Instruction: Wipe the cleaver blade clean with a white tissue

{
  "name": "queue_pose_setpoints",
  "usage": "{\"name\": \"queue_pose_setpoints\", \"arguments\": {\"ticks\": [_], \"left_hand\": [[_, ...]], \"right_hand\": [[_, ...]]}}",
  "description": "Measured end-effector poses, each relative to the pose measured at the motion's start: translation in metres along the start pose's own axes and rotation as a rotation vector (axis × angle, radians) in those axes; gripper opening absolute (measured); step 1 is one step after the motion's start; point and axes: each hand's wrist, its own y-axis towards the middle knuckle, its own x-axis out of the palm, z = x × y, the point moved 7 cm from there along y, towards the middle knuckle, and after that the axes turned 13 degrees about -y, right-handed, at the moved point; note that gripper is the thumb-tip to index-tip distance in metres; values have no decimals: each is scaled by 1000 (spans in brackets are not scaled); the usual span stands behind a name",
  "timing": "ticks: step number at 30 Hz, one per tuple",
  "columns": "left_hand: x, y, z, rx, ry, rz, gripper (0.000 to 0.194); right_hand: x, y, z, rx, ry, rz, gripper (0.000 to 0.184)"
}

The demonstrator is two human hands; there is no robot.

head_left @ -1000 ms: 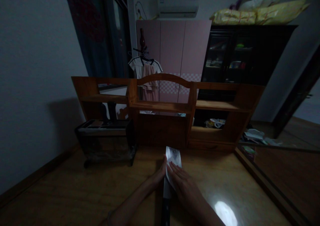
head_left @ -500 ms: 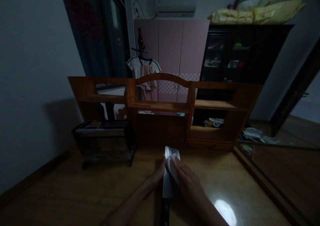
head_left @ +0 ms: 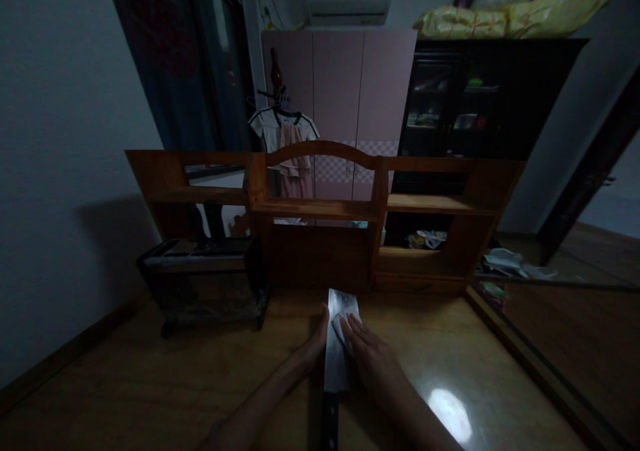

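A cleaver [head_left: 336, 372] with a broad metal blade and a black riveted handle points away from me over the wooden table. My left hand [head_left: 316, 341] holds the blade by its left edge; the thumb shows there and the other fingers are mostly hidden. My right hand [head_left: 367, 348] lies over the blade's right side, its fingers pressing a folded pale cloth or tissue [head_left: 342, 328] flat against the metal. The handle lies toward me, and neither hand is on it.
A dark knife block [head_left: 200, 284] with black handles sticking up stands at the left. Behind the tabletop [head_left: 240, 378] rises a wooden shelf unit [head_left: 320, 208]. A raised wooden edge [head_left: 520, 351] runs along the right. Light glares on the tabletop near my right forearm.
My right hand and the cloth have shifted slightly on the blade, baring a bit more of its far end. The left hand keeps its hold. The camera view has moved slightly.
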Motion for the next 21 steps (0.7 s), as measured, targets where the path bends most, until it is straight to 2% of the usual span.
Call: {"name": "queue_pose_setpoints", "arguments": {"ticks": [5, 7, 10, 15, 18, 21], "left_hand": [[15, -3, 4, 48, -36, -71, 82], [18, -6, 5, 49, -34, -61, 82], [16, -11, 1, -9, -13, -12, 89], [9, -6, -2, 4, -8, -9, 94], [9, -3, -3, -14, -12, -41, 97], [13, -5, 1, -20, -22, -64, 98]], "right_hand": [[-6, -3, 14, 126, -39, 49, 72], [-13, -5, 9, 92, -33, 112, 70], [-23, -7, -8, -34, -13, 167, 68], [-19, -5, -32, -195, -11, 57, 74], [-11, -3, -27, -162, -21, 13, 77], [-3, -2, -12, -57, -2, 9, 77]]}}
